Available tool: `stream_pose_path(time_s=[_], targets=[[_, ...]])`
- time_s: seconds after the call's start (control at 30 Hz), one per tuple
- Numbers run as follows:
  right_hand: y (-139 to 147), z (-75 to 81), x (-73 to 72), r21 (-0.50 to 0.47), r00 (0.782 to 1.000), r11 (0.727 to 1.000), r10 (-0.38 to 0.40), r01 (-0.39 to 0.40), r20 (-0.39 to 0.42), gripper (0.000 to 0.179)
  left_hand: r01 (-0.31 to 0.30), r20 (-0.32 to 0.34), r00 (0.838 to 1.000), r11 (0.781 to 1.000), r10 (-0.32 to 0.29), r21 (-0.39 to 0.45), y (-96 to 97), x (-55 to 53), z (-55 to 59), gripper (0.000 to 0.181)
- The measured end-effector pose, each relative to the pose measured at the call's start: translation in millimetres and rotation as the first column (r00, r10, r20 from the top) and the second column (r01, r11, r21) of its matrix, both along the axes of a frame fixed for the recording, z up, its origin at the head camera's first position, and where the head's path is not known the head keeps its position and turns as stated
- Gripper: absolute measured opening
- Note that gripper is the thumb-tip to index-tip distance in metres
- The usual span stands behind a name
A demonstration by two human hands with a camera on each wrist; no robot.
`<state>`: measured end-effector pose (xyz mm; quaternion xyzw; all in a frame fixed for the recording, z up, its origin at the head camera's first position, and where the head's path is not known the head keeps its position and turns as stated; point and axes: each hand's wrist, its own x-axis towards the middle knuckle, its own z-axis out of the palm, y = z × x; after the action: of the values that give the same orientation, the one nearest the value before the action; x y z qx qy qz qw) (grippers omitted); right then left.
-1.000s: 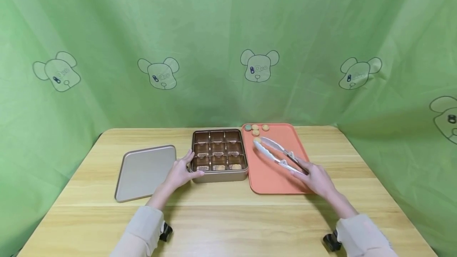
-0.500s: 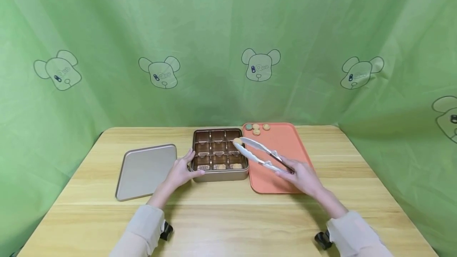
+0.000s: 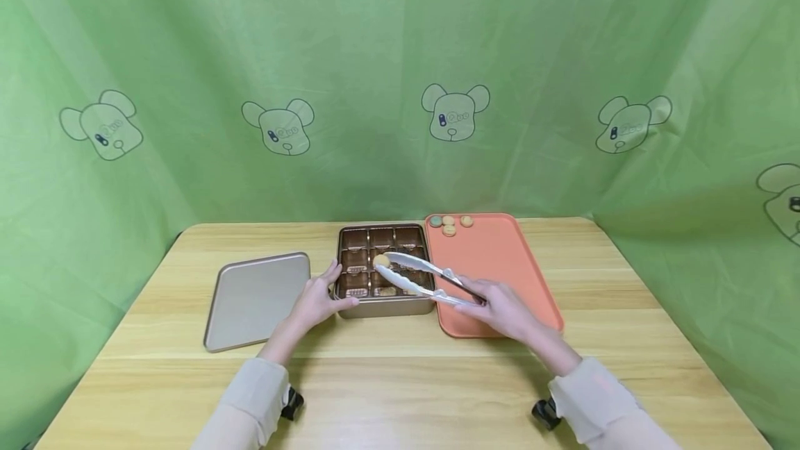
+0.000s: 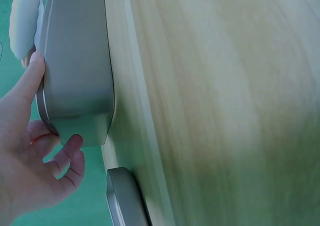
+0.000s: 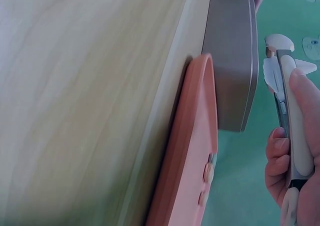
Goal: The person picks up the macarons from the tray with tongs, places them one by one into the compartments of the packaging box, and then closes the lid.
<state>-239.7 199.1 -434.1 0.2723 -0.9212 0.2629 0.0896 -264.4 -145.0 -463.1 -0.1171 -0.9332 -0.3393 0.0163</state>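
A square metal tin (image 3: pixel 387 308) with a brown divided insert (image 3: pixel 355 237) stands at the table's back middle. My left hand (image 3: pixel 314 302) grips its front left corner, thumb on the front rim and fingers along the left side. My right hand (image 3: pixel 503 307) holds metal tongs (image 3: pixel 431 287), whose tips pinch a yellowish macaron (image 3: pixel 381 261) above the tin's middle compartments. Another macaron (image 3: pixel 386 292) lies in the front middle compartment; the tongs cover much of the front right one. In the right wrist view, thumb and fingers wrap the tongs' handle (image 5: pixel 299 131).
To the tin's right, touching or nearly so, lies an orange tray (image 3: pixel 500 255). Several macarons sit at its back left, including a green macaron (image 3: pixel 435 221). A flat metal lid (image 3: pixel 256 304) lies left of the tin. A green curtain (image 3: pixel 350 172) hangs behind the table.
My right hand has carried the macaron in the tongs leftward, from the tray to above the middle of the tin. The left hand has stayed at the tin's corner.
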Motion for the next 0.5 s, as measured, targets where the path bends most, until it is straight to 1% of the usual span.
stream_pose_path(time_s=[0.1,0.23,0.4,0.5], targets=[[-8,1.5,0.5,-0.002,0.999,0.999,0.032,-0.032,0.019,0.055,-0.001,-0.002,1.000,1.000,0.001,-0.003,-0.2,-0.3,-0.2,0.088],[-18,3.5,1.4,-0.011,0.997,0.999,0.045,-0.045,0.059,0.056,-0.006,-0.002,1.000,1.000,0.006,-0.004,-0.5,-0.3,-0.1,0.088],[-26,4.6,1.4,0.011,0.996,0.998,0.056,-0.056,0.072,0.059,-0.006,0.007,1.000,1.000,0.006,-0.010,0.1,0.7,0.9,0.088],[-28,5.3,1.2,0.021,0.995,0.998,0.059,-0.061,0.075,0.060,-0.008,-0.002,1.000,1.000,0.008,-0.021,0.5,0.7,1.3,0.087]])
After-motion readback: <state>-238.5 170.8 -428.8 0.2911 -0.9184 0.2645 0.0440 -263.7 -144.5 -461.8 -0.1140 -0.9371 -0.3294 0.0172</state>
